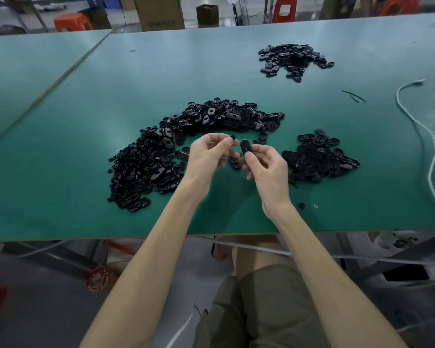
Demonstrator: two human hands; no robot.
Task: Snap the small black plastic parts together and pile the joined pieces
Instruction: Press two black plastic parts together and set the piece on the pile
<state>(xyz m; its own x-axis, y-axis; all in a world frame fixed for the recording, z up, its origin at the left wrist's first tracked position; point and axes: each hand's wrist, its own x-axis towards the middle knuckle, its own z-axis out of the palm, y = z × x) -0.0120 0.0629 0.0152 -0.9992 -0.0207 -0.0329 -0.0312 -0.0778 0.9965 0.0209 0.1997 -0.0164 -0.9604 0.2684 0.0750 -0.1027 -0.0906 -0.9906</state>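
My left hand (209, 156) pinches a tiny round black part (232, 138) between thumb and fingertips, raised above the green table (86, 96). Just to its right, my right hand (266, 169) grips an oval black plastic shell (245, 147) by its lower end, upright. The two parts are close together but apart. A large curved heap of black parts (176, 146) lies behind and left of my hands. A smaller pile of black pieces (319, 156) lies to the right of my right hand.
Another pile of black pieces (294, 59) sits at the far right of the table. A white cable (432, 146) runs along the right edge. Two tiny loose parts (301, 205) lie near the front edge. Cardboard boxes (158, 11) and orange stools (70, 21) stand beyond the table.
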